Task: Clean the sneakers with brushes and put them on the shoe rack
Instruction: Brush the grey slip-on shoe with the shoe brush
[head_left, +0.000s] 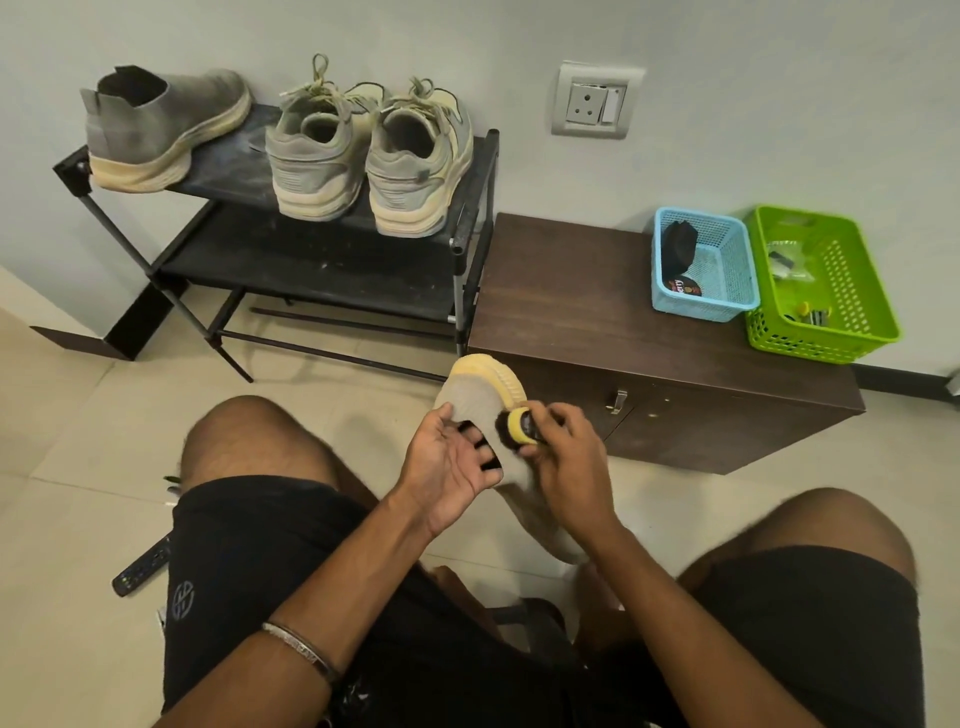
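The person sat with knees apart over the pale tiled floor (78, 649), holding a grey knit slip-on sneaker with a yellowed sole (480, 395) between both hands, its toe pointing up and away. The left hand (449, 460) gripped that shoe, thumb on the upper and fingers reaching into its opening. The right hand (566, 462) pinched a small round brush with a yellow collar and dark bristles (517, 426), the bristles touching the sneaker's side.

On the top shelf of the black metal shoe rack (322, 260) stood a matching grey slip-on sneaker (161, 130) at the left and, beside it, a pair of grey lace-up sneakers with cream soles (369, 156), heels toward the camera. Just right of the rack stood a low dark brown wooden cabinet (582, 312); on its tabletop sat a light blue plastic basket (727, 275) holding a dark item, touching a bright green plastic basket (841, 291) with small items inside. A dark remote control (143, 566) lay on the floor by the left thigh.
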